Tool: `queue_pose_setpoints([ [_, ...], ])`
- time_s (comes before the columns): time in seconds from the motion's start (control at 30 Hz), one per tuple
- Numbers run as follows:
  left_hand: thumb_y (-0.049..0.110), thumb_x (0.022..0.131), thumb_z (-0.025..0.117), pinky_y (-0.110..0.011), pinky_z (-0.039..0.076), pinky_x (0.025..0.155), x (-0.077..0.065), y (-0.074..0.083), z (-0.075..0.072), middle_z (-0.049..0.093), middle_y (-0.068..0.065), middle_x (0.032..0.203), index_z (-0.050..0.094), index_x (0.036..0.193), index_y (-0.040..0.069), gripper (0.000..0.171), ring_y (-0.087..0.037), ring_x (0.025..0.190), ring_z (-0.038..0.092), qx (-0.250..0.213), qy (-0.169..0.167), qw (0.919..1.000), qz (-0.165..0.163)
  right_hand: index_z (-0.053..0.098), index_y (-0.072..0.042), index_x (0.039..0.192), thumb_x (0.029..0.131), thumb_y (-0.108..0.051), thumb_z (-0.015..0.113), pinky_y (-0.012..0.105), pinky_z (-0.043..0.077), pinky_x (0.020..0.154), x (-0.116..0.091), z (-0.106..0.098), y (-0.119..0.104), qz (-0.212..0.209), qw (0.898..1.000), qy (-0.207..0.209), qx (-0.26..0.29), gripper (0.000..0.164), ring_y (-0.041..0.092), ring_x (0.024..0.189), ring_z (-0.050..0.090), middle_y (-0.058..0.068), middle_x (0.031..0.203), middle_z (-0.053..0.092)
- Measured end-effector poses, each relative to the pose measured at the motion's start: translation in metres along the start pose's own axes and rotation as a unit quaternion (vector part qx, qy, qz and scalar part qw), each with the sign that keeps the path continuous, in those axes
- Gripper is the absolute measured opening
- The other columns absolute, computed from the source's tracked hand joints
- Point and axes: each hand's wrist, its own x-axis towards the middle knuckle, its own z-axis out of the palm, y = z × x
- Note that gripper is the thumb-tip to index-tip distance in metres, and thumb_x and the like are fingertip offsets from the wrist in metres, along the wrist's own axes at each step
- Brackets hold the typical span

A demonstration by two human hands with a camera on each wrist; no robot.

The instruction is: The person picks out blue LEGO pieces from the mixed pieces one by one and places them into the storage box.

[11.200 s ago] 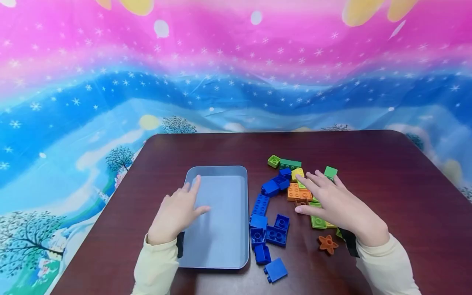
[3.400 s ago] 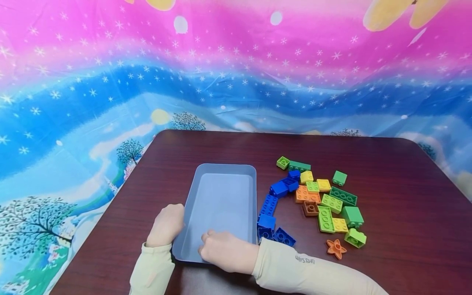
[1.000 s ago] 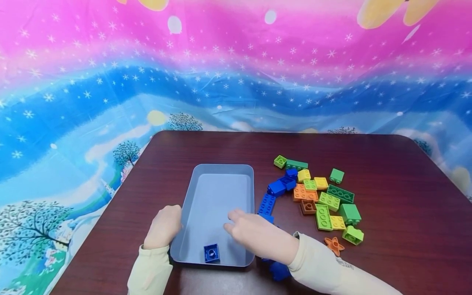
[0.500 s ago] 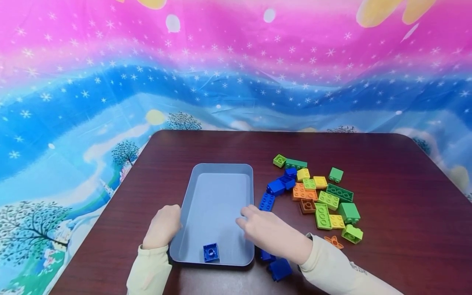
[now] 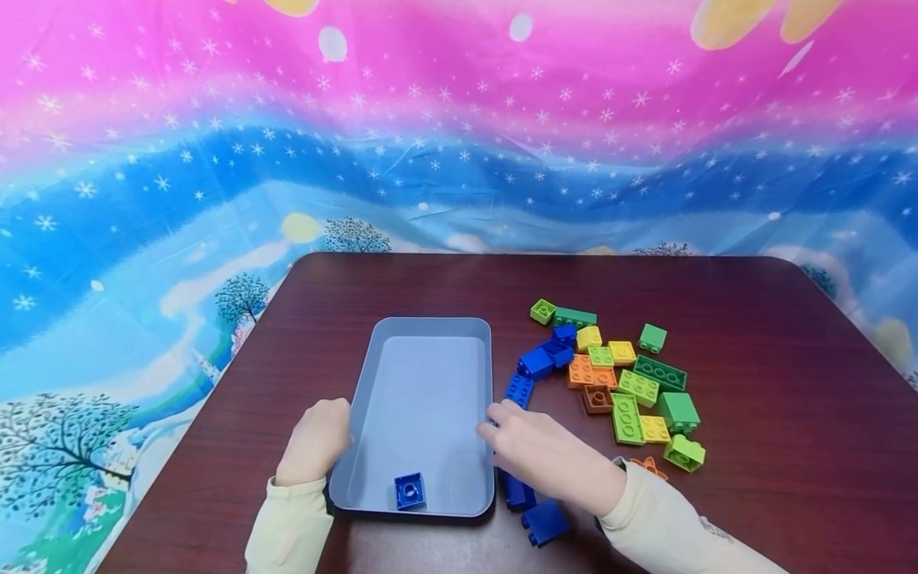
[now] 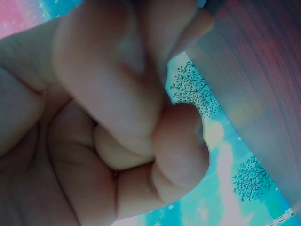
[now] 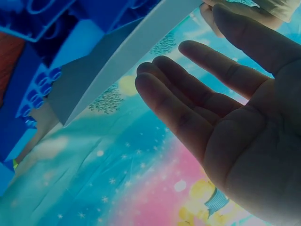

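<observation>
My left hand [image 5: 317,441] is beside the left rim of a grey-blue tray [image 5: 430,383]. In the left wrist view its fingers [image 6: 113,84] are curled into the palm, and nothing shows between them. One blue toy brick [image 5: 409,491] lies inside the tray near its front edge, hollow side up. My right hand [image 5: 545,454] hovers by the tray's right rim, above a row of blue bricks. The right wrist view shows its fingers [image 7: 174,117] relaxed and extended, holding nothing; a studded blue brick [image 7: 40,94] and the tray wall are near them. The hand hides some blue bricks in the head view.
More blue bricks [image 5: 538,363] line the tray's right side, with another [image 5: 545,522] near the front. Further right lie several green, yellow and orange bricks [image 5: 638,387], a brown brick [image 5: 598,399], and an orange flower piece [image 5: 649,468] partly behind the right sleeve.
The right hand has left the blue brick in the tray and moved right, from over the tray to its right rim and the blue bricks. The left hand stays in place.
</observation>
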Motion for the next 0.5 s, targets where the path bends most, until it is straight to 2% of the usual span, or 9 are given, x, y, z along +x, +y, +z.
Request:
queue_pose_setpoints([
  [0.23,-0.01,0.066,0.061,-0.037,0.045,0.049,0.0,0.0,-0.001,0.05,-0.01,0.054,0.052,0.062,-0.003,0.012,-0.023,0.052,0.053,0.0,0.0,1.0,-0.001,0.064,-0.006,0.094,0.076,-0.021,0.07,0.017,0.045,0.058,-0.007,0.003,0.007,0.027,0.999,-0.04,0.02,0.024,0.013,0.075,0.049,0.004,0.086,0.054],
  [0.5,-0.01,0.067,0.061,-0.037,0.045,0.049,-0.001,0.001,-0.001,0.048,-0.009,0.053,0.051,0.062,-0.002,0.014,-0.022,0.051,0.053,0.001,0.001,1.0,-0.004,0.064,-0.003,0.095,0.076,-0.019,0.07,0.02,0.046,0.057,-0.014,0.005,0.011,0.048,0.997,-0.05,0.027,0.025,0.014,0.076,0.05,0.005,0.086,0.053],
])
